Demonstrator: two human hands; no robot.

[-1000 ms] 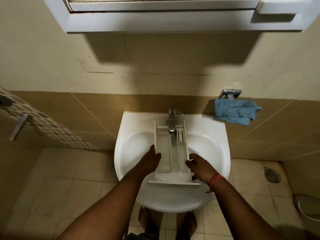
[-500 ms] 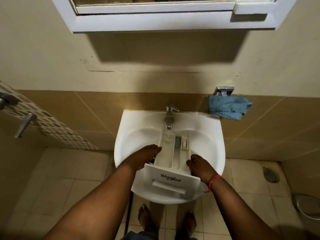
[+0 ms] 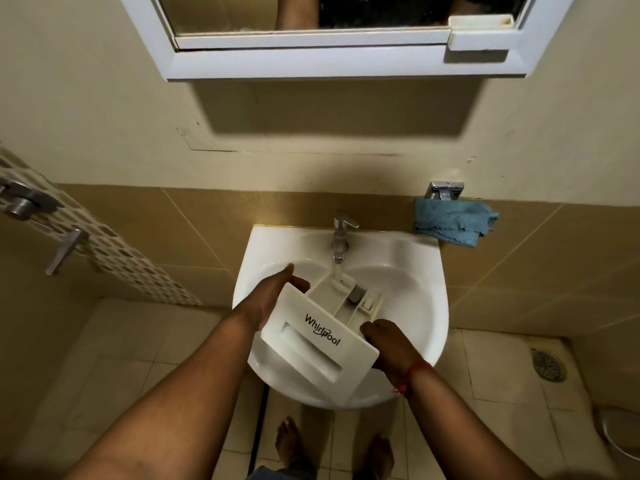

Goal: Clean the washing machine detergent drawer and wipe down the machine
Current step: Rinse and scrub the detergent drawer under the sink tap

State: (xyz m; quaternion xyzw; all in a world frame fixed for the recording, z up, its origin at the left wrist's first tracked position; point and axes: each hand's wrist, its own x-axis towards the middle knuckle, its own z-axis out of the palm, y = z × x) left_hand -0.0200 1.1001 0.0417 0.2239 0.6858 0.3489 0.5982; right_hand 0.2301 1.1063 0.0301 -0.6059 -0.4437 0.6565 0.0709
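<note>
Your left hand [image 3: 277,296] grips the left side of the white detergent drawer [image 3: 318,341], thumb curled over its edge, holding it tilted over the sink [image 3: 426,306] with its front panel toward you. Water from the tap [image 3: 341,237] runs into the drawer's far compartments. Your right hand [image 3: 388,344] clasps the drawer's right side, and a blue cloth [image 3: 450,223] hangs on the wall beyond.

Glossy white ceramic sink [image 3: 408,258], shiny metal tap [image 3: 341,237], matt plastic drawer [image 3: 311,344], soft blue cloth [image 3: 450,221]
</note>
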